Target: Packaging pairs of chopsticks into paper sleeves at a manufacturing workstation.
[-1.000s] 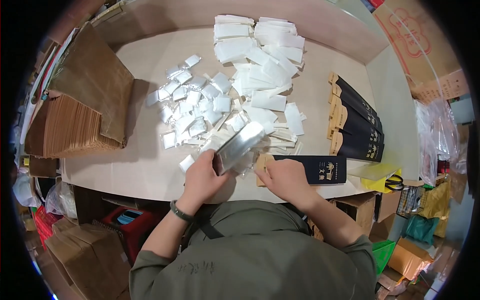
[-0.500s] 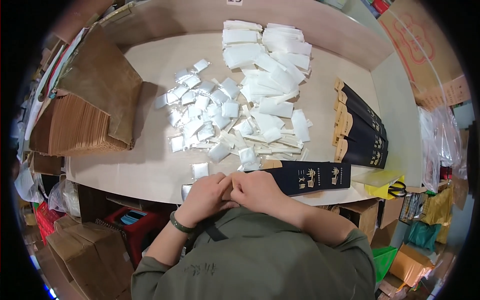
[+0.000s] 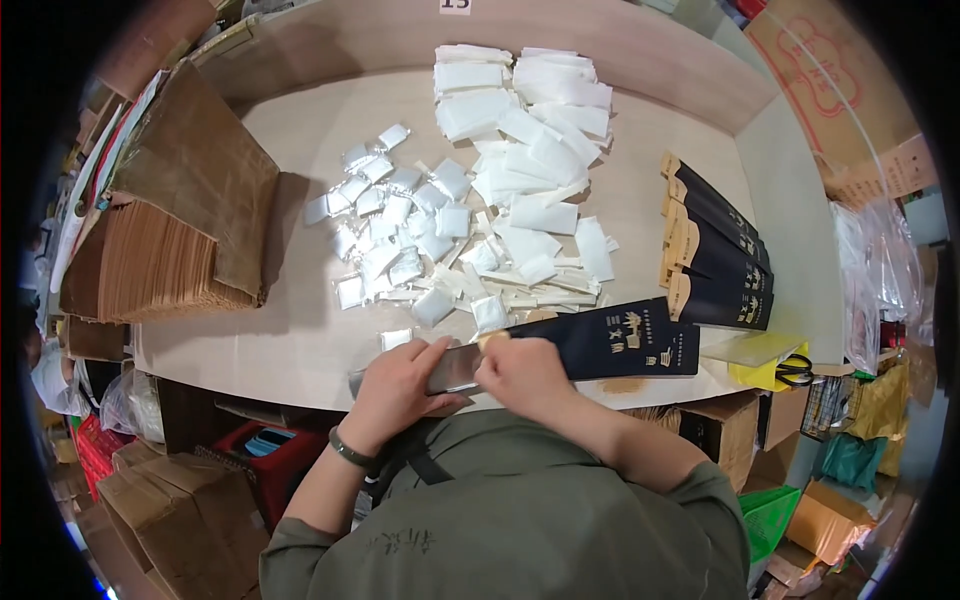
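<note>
At the table's near edge, my left hand (image 3: 402, 384) is closed on a flat, shiny grey piece (image 3: 455, 369) whose kind I cannot make out. Its right end reaches my right hand (image 3: 520, 372), which is closed at the tan left end of a long black paper sleeve (image 3: 610, 340) with gold print. The sleeve stretches off to the right, slightly tilted. Just beyond my hands lie small clear-wrapped white packets (image 3: 432, 305) in a loose heap, mixed with thin pale sticks. A pile of flat white paper packets (image 3: 540, 215) spreads behind them.
More black sleeves (image 3: 715, 240) with tan ends overlap at the right. A cardboard box (image 3: 215, 180) packed with upright brown sheets stands at the left. Black-handled scissors (image 3: 795, 370) rest by a yellow piece at the right edge. A low wooden wall (image 3: 600, 40) borders the back.
My hands have moved apart, and the grey piece now shows between them. The black sleeve has tilted, its right part shifting. The view has shifted slightly.
</note>
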### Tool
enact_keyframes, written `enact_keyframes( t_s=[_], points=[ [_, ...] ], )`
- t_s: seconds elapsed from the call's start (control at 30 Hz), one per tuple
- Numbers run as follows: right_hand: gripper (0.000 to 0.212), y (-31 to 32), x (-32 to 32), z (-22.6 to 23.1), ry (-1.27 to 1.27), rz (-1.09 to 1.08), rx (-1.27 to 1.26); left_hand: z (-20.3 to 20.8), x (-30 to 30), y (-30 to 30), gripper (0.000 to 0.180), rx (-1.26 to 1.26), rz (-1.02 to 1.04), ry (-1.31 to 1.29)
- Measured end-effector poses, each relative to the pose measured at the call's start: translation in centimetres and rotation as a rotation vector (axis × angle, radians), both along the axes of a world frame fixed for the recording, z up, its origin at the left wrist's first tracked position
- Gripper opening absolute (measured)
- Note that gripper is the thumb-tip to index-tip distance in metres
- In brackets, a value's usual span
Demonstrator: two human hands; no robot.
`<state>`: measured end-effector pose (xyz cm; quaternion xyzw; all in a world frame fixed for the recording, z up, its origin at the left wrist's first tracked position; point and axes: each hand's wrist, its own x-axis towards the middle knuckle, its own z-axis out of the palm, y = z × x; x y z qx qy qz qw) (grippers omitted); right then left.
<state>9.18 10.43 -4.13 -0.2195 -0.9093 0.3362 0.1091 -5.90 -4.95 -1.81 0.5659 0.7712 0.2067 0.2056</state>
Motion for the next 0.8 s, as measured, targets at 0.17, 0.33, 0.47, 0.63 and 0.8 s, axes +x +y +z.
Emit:
enact_keyframes(
  t_s=[0.17,0.33,0.47,0.63,0.8],
  points=[
    [0.012,4.9,-2.2,2.3,-0.02,0.024,0.127,-0.9,-2.2,2.4,0.047,0.262,0.288,0.157],
    [0.01,8.3,-3.9,0.4,-0.052,0.04,0.238,-2.0,-3.9,5.8,0.03,0.029,0.359,0.166],
    [0.012,8.9,-3.9,0.8,0.245,0.146,0.177,-2.1,-4.3,4.8,0.02,0.167,0.49,0.044],
    [0.013,11.3,-2.6,2.2,0.099,-0.053,-0.423,-0.1,-3.6,0.6,0.013,0.441,0.522,-0.253],
    [0.014,9.8,-3.2,0.7,-0.095,0.062,-0.307,-1.5,0.2,-1.4,0.017,0.128,0.261,0.05]
  ],
)
